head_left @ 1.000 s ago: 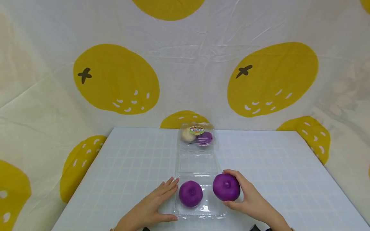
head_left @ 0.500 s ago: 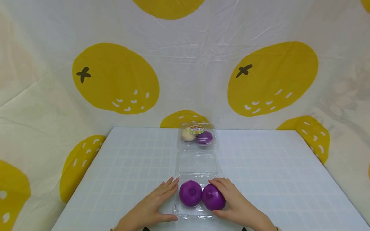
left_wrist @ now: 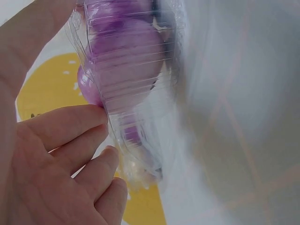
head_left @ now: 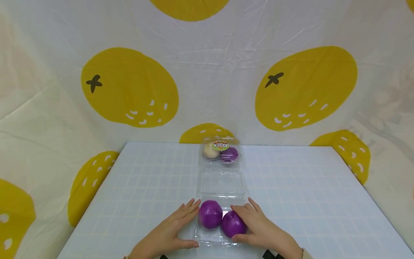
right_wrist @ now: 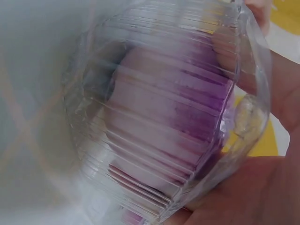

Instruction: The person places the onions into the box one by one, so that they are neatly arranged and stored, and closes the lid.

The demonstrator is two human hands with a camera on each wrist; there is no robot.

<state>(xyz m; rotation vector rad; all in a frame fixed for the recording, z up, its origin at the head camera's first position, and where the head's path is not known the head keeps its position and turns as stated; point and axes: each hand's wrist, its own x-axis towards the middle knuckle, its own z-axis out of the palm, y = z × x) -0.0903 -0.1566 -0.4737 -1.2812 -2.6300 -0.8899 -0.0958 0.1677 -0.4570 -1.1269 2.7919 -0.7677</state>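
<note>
Two round, glossy purple onions, the left onion (head_left: 210, 214) and the right onion (head_left: 233, 224), sit side by side in the base of an open clear plastic clamshell box (head_left: 207, 239). My right hand (head_left: 260, 228) holds the right onion, fingers over its upper side and thumb at its near side. My left hand (head_left: 171, 230) has its fingers extended, with the fingertips at the box's left edge. In the left wrist view, the left fingers (left_wrist: 77, 150) touch the clear wall. The right wrist view shows the right onion (right_wrist: 159, 112) through the ribbed wall, partly blurred.
The box's lid (head_left: 222, 182) lies folded back, away from me. Behind it stands a labelled clear box (head_left: 220, 166) with a cream-coloured round thing (head_left: 211, 151) and a purple one (head_left: 229, 155) inside. A patterned cloth (head_left: 220, 90) hangs behind the pale checked table (head_left: 155, 172).
My right hand has brought its onion leftward and down into the box, beside the other. The left onion has shifted and rolled slightly, turning its nub away. My left hand has stayed still.
</note>
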